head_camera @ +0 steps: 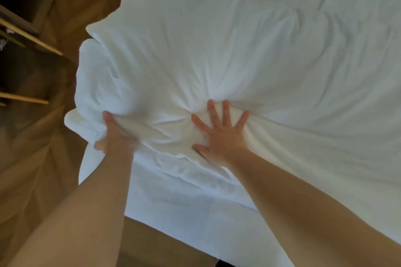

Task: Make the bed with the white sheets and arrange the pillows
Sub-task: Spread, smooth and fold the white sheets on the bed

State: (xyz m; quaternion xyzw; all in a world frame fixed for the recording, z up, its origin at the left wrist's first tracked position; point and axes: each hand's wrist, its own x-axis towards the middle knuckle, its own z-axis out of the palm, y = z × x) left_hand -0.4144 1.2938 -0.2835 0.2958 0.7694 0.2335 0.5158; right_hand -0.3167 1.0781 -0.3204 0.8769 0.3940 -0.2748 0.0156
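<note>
Two bare arms reach forward in the head view onto the bed [195, 212], which fills most of the frame. The left hand [115, 134] grips a bunched fold of the white sheets [260, 50] at the bed's left edge, thumb on top and fingers tucked under the cloth; it is slightly blurred. The right hand [221, 134] lies near it, flat with fingers straight and spread, pressing into the fabric and holding nothing; creases radiate from it. The white sheets lie rumpled across the bed, rolled thick along the left edge above the left hand. A wooden floor [43, 158] shows on the left, with dark wooden furniture [26, 17] at the upper left.
</note>
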